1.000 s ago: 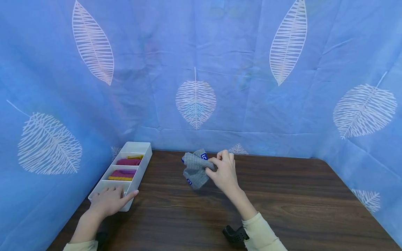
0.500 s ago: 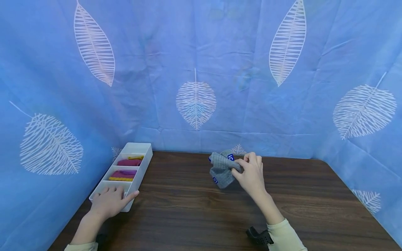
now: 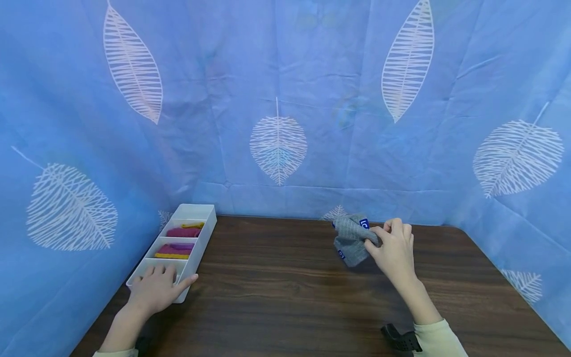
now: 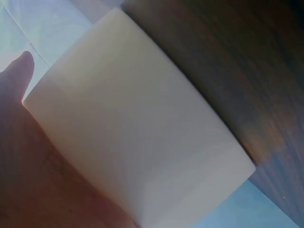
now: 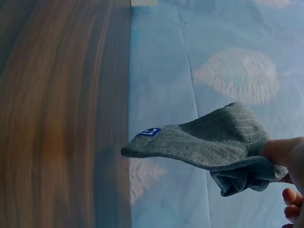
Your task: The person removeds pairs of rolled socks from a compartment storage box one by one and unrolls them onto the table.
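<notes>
My right hand (image 3: 394, 250) pinches a bunch of grey socks (image 3: 351, 240) between thumb and fingertips, above the right half of the table. Blue patches with pale lettering mark the grey fabric; the right wrist view shows the socks (image 5: 204, 140) hanging out from the fingers. At the left, my left hand (image 3: 153, 290) rests over the near compartment of a long white divided box (image 3: 201, 250), its thumb stretched past the right wall. The left wrist view is mostly filled by the box's white wall (image 4: 137, 123). What lies under the left hand is hidden.
Folded purple and yellow fabric (image 3: 171, 251) lies in one box compartment, with a similar folded piece (image 3: 184, 231) in the compartment behind. The dark wooden table (image 3: 276, 297) ends at a blue leaf-patterned curtain (image 3: 330, 148) at the back and sides.
My right hand has carried the grey socks to the right, from the table's middle toward its right half. The left hand and the box have stayed in place.
</notes>
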Tool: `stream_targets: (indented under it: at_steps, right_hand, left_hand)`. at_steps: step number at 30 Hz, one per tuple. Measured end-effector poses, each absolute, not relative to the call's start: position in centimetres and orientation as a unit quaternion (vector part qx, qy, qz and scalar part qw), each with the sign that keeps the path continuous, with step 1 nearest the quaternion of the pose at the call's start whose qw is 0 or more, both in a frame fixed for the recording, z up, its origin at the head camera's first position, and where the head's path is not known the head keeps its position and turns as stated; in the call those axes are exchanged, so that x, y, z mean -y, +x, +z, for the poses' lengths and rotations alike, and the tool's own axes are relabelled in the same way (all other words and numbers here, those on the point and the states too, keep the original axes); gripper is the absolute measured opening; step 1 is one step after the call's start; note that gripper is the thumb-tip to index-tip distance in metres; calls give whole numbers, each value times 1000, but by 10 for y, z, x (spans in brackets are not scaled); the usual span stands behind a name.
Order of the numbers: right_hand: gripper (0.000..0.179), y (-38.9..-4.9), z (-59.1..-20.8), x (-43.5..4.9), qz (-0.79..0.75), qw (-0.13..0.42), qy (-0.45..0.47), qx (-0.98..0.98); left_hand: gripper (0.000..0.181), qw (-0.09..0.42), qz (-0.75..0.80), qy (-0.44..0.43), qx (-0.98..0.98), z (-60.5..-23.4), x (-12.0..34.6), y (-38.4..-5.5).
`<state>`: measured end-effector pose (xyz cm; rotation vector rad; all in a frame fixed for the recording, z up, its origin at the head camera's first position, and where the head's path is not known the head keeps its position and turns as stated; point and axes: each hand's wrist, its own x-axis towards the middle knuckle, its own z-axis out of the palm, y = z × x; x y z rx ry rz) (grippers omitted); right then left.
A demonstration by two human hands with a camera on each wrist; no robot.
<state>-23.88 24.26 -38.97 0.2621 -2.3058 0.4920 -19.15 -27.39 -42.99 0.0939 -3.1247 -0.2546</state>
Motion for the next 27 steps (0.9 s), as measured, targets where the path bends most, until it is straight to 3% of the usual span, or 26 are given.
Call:
stream_targets:
  at_steps: [10, 21, 27]
  right_hand:
    - [15, -241, -397, -259, 90, 416, 104, 899]
    - [15, -234, -415, -214, 40, 266, 127, 955]
    - [18, -231, -425, -198, 52, 227, 132, 964]
  left_hand:
    - [92, -1, -77, 32, 997, -430, 274, -192]
    - [88, 3, -85, 24, 996, -430, 276, -189]
    - [77, 4, -103, 15, 995, -424, 277, -191]
